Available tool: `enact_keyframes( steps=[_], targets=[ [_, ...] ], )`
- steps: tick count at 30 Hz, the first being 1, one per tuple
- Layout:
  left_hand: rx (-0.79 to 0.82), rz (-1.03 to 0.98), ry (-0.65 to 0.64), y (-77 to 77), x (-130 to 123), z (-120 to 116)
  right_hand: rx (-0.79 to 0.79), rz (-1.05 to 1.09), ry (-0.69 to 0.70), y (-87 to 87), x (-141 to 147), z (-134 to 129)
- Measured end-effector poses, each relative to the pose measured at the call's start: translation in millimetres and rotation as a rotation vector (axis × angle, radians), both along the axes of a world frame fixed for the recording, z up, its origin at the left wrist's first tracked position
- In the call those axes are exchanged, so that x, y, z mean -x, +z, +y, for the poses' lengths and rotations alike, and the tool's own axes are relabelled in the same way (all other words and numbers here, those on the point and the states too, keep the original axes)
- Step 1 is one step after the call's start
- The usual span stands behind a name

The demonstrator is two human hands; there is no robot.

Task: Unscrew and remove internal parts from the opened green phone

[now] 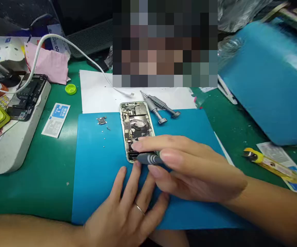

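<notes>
An opened smartphone (138, 120), its circuit boards and inner parts exposed, lies on a blue mat (94, 185). My right hand (194, 168) grips a dark grey screwdriver (148, 159) with pale rings, held at a low slant over the phone's lower end. Its tip is hard to make out. The right index finger reaches over the phone's inside. My left hand (133, 206), with a ring on one finger, lies spread on the mat, fingertips at the phone's bottom edge. Left of the phone sit a small metal part (101, 120) and several tiny pieces.
Two grey screwdrivers (161, 106) lie right of the phone. A white cable (73, 44) arches over white paper (97, 92). At left, another opened phone (28, 97) rests on a white box (27, 147). A yellow cutter (271, 164) and a blue panel (266, 89) are at right.
</notes>
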State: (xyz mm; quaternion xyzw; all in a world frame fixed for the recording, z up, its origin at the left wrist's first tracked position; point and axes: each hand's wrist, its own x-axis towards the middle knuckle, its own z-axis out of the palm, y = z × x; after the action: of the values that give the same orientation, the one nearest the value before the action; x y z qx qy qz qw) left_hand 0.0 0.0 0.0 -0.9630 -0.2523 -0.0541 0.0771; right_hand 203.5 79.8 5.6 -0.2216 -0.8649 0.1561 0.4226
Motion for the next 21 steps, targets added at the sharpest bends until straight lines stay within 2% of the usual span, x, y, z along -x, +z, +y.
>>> enact_keyframes(
  steps=[4, 7, 12, 16, 21],
  targets=[
    [-0.014, -0.008, -0.001, -4.7, 0.4, -2.0, -0.056, 0.025, -0.055, 0.2, 6.7, 4.7],
    [-0.016, 0.006, -0.011, -5.4, 0.4, -1.9, -0.044, -0.034, -0.121, 1.4, 8.7, 4.8],
    [-0.027, -0.008, -0.003, -3.5, 0.2, -1.3, -0.088, 0.029, -0.034, -0.1, 8.6, 3.0],
    [-0.014, 0.001, -0.004, -3.0, 0.2, -1.6, -0.085, -0.032, -0.085, -1.9, 8.1, 1.8],
    [-0.033, 0.002, 0.002, -3.3, 0.0, -1.4, -0.06, 0.022, -0.043, -3.4, 8.3, 1.2]
  ],
)
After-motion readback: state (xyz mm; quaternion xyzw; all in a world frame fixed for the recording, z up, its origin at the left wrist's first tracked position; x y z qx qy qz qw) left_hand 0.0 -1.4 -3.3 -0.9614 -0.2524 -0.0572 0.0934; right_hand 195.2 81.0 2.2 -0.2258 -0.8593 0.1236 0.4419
